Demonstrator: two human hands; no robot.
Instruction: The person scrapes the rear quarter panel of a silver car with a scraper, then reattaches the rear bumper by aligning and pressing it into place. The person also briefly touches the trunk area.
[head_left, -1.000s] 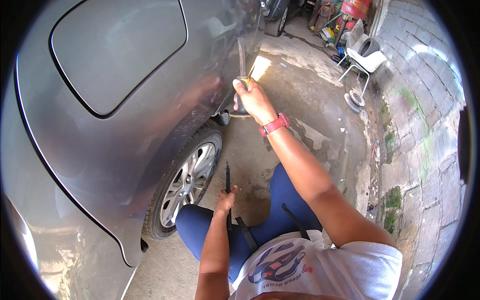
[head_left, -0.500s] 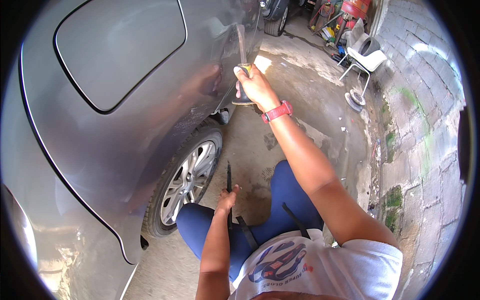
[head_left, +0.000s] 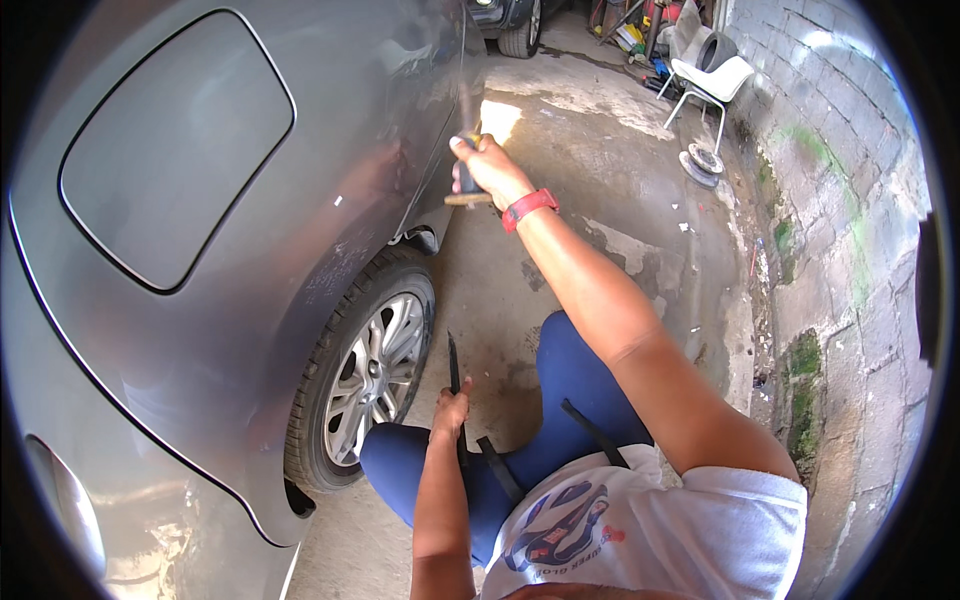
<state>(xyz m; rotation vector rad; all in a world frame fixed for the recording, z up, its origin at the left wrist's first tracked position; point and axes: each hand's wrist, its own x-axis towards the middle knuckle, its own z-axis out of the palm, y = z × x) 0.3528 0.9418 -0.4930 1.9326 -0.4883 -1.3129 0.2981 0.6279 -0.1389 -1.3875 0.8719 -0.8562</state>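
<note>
My right hand, with a red watch on the wrist, is closed round the handle of a hand tool. Its grip is dark with yellow near the top, ending in a broad flat base. The metal blade points up and away, smeared by motion, beside the grey car's side panel; whether it touches is unclear. Lower down, my left hand grips a thin black pointed strip over my knee, its tip upward, near the car's wheel.
A fuel flap is closed in the panel. A white chair and discs stand by the block wall on the right. Another vehicle's wheel shows at the back. Concrete floor stretches between car and wall.
The view has shifted, so the car sits further left and lower. My right hand has moved slightly left in view, and its tool's blade is now blurred. My left hand keeps hold of the black strip.
</note>
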